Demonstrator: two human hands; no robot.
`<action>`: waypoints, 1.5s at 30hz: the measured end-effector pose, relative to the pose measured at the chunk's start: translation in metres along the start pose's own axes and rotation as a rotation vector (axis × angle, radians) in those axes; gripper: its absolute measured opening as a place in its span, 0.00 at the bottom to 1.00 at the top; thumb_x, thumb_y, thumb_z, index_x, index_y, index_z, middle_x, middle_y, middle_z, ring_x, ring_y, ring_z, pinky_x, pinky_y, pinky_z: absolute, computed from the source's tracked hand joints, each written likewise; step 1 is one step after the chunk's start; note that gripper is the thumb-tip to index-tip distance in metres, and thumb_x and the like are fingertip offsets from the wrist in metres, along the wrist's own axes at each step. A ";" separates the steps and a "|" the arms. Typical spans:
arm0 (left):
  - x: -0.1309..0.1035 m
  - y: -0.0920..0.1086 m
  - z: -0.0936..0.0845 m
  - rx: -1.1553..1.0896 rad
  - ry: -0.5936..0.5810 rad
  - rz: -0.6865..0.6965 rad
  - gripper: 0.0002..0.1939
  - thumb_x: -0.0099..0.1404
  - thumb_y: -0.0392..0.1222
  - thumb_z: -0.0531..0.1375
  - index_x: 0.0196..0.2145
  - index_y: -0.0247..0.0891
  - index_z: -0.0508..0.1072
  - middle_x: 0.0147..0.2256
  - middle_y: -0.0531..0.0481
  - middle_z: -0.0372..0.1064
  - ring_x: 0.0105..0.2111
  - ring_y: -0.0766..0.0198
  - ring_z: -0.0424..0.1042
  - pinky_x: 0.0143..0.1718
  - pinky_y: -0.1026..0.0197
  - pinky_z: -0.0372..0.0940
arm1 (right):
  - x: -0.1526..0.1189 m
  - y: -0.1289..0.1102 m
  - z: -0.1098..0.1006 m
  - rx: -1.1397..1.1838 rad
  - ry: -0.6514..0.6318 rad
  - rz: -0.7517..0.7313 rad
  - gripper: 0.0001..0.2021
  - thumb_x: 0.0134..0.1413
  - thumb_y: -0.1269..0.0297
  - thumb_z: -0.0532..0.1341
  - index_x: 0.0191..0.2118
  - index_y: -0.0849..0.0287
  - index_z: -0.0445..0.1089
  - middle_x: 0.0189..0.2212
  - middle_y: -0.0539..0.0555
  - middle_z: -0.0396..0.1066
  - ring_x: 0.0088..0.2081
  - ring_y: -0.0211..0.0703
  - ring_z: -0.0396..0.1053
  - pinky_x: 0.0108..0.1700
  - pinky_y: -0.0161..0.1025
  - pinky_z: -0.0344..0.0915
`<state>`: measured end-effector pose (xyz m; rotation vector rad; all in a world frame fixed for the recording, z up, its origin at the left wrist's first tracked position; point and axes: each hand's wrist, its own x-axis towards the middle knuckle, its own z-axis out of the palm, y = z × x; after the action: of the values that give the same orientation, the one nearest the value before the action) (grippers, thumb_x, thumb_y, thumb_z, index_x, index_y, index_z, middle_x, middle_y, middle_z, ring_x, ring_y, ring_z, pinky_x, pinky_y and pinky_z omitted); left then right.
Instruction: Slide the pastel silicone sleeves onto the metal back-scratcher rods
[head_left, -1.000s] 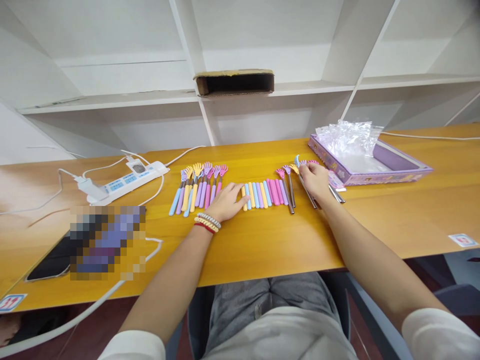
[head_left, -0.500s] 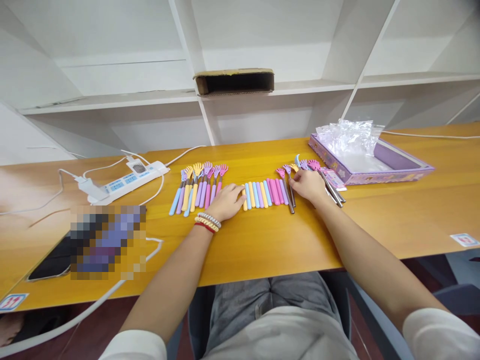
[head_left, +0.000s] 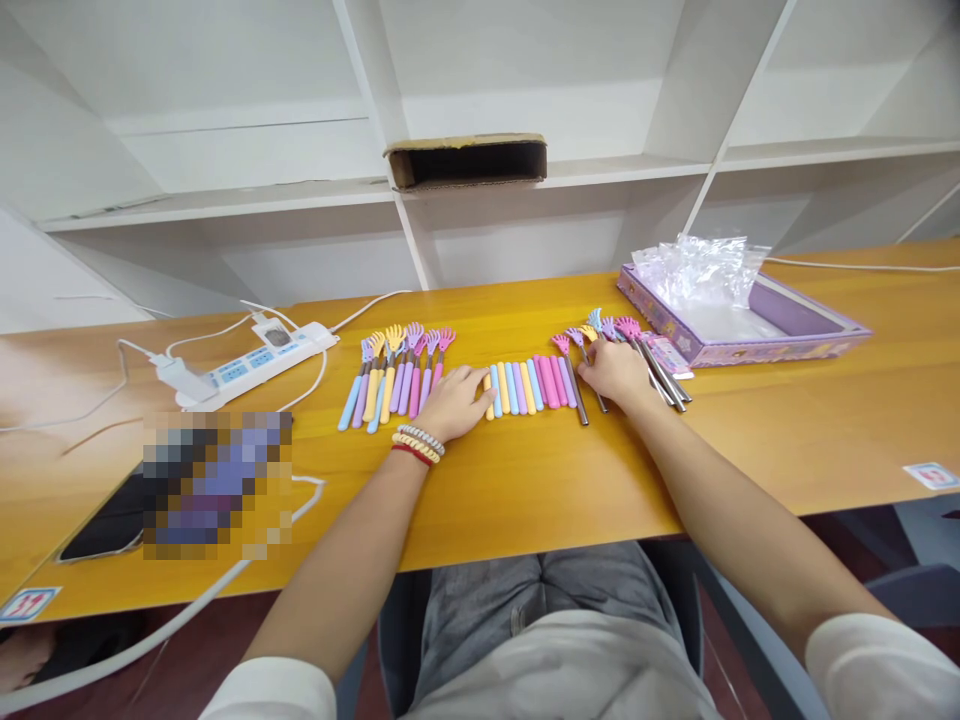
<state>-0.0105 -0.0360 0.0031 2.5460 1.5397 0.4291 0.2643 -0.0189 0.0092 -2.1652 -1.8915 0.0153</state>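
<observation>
My left hand (head_left: 456, 402) lies with fingers apart at the left end of a row of coloured handle sleeves (head_left: 531, 387), beside the yellow one. My right hand (head_left: 616, 372) is bent over several back scratchers with metal rods. Its thumb and fingers are closed at a purple-headed back scratcher (head_left: 576, 337); the exact grip is partly hidden. A pink-headed back scratcher (head_left: 561, 345) lies just left of it, against the sleeves. More rods (head_left: 666, 378) show past the hand. Left of my left hand lies a group of back scratchers with coloured handles (head_left: 395, 375).
A purple box tray (head_left: 780, 350) with clear plastic bags (head_left: 701, 272) stands at the right. A power strip (head_left: 262, 362) with white cables lies at the left, near a phone (head_left: 105, 515). White shelves with a cardboard box (head_left: 469, 182) rise behind the table (head_left: 525, 500).
The lower end of the purple-headed scratcher's rod has swung to the right, away from the sleeves, by my right hand. My left hand stays in place.
</observation>
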 end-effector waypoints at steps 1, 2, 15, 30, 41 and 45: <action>0.000 0.001 0.000 -0.012 0.007 -0.001 0.27 0.68 0.53 0.47 0.57 0.34 0.64 0.49 0.40 0.66 0.52 0.53 0.63 0.56 0.52 0.56 | 0.000 -0.001 0.000 -0.006 -0.002 -0.001 0.16 0.52 0.57 0.56 0.42 0.60 0.71 0.38 0.64 0.74 0.41 0.57 0.72 0.39 0.46 0.65; -0.001 0.002 -0.001 -0.023 0.014 -0.002 0.28 0.67 0.55 0.48 0.57 0.34 0.63 0.50 0.40 0.65 0.53 0.52 0.63 0.56 0.52 0.56 | 0.000 -0.002 0.001 -0.013 -0.006 -0.002 0.16 0.53 0.57 0.56 0.43 0.60 0.71 0.39 0.64 0.74 0.42 0.57 0.72 0.40 0.46 0.65; 0.003 0.017 -0.006 -0.060 -0.030 0.140 0.48 0.51 0.63 0.62 0.63 0.38 0.53 0.60 0.40 0.55 0.60 0.47 0.54 0.61 0.48 0.50 | 0.001 -0.004 0.002 0.010 0.026 0.005 0.19 0.54 0.60 0.56 0.51 0.60 0.67 0.40 0.66 0.74 0.43 0.59 0.72 0.41 0.46 0.65; 0.045 0.018 -0.005 -0.005 -0.291 0.131 0.60 0.42 0.63 0.65 0.67 0.38 0.45 0.63 0.37 0.50 0.62 0.42 0.48 0.61 0.43 0.43 | -0.001 -0.004 0.002 0.183 0.112 -0.017 0.19 0.54 0.60 0.55 0.50 0.59 0.67 0.39 0.63 0.74 0.41 0.56 0.72 0.42 0.45 0.64; 0.048 0.020 -0.004 -0.061 -0.279 0.124 0.61 0.41 0.61 0.66 0.66 0.37 0.45 0.61 0.35 0.53 0.62 0.42 0.49 0.61 0.44 0.41 | 0.003 -0.003 0.012 0.234 0.149 -0.054 0.19 0.52 0.61 0.55 0.50 0.60 0.68 0.35 0.60 0.75 0.40 0.55 0.72 0.42 0.45 0.64; 0.042 0.022 -0.003 -0.107 -0.191 0.144 0.60 0.41 0.56 0.68 0.66 0.37 0.45 0.59 0.35 0.55 0.60 0.42 0.51 0.61 0.43 0.42 | 0.002 -0.003 0.010 0.272 0.168 -0.051 0.20 0.51 0.61 0.56 0.49 0.61 0.68 0.34 0.60 0.75 0.39 0.54 0.72 0.41 0.45 0.64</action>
<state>0.0256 -0.0090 0.0189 2.5400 1.2404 0.2662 0.2600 -0.0144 0.0001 -1.8769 -1.7389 0.0736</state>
